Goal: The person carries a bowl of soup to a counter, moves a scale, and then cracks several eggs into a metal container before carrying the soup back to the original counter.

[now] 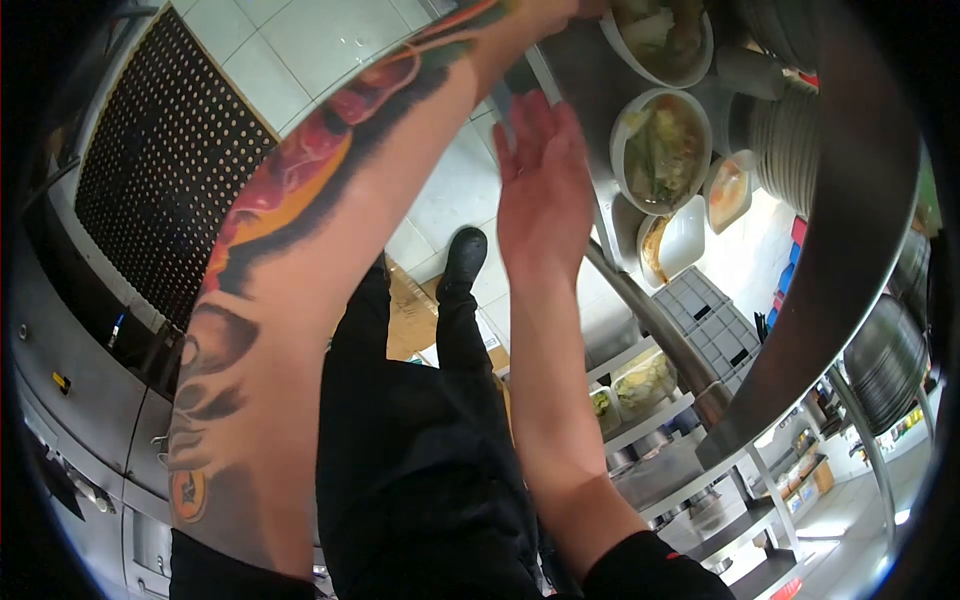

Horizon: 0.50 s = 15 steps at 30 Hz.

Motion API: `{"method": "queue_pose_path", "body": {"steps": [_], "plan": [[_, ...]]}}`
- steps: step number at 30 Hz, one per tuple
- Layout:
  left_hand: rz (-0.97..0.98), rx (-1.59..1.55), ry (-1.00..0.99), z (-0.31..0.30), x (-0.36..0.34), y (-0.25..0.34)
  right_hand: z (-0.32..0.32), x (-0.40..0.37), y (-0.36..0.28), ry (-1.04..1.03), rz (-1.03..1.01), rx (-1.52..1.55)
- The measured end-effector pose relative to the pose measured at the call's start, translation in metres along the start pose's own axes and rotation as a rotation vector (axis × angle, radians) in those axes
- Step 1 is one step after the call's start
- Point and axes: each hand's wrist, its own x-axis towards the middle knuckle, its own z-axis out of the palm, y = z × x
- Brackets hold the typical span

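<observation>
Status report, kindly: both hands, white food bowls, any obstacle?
Left hand at view's top edge, grip unclear. Right hand open, near grey metal counter. White rounded bowl of food on counter, near left hand. No obstacle seen between.

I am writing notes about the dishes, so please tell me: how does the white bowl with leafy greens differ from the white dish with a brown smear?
Shape: the greens bowl is round; the smeared dish is squarer, with rounded corners.
Size: the greens bowl looks larger than the smeared dish.
Contents: the greens bowl holds much food; the smeared dish shows mostly bare white inside.
Both are white and open-topped.
</observation>
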Motion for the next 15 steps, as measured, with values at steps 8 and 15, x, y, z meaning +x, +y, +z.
{"method": "queue_pose_path", "body": {"steps": [8,15], "plan": [[0.276,0.068,0.195,0.049,-0.009,-0.002,-0.058,-0.110,-0.007,-0.139,0.449,-0.212],[0.417,0.012,0.331,0.074,-0.003,-0.004,-0.090,-0.152,-0.036,-0.119,0.552,-0.324]]}}
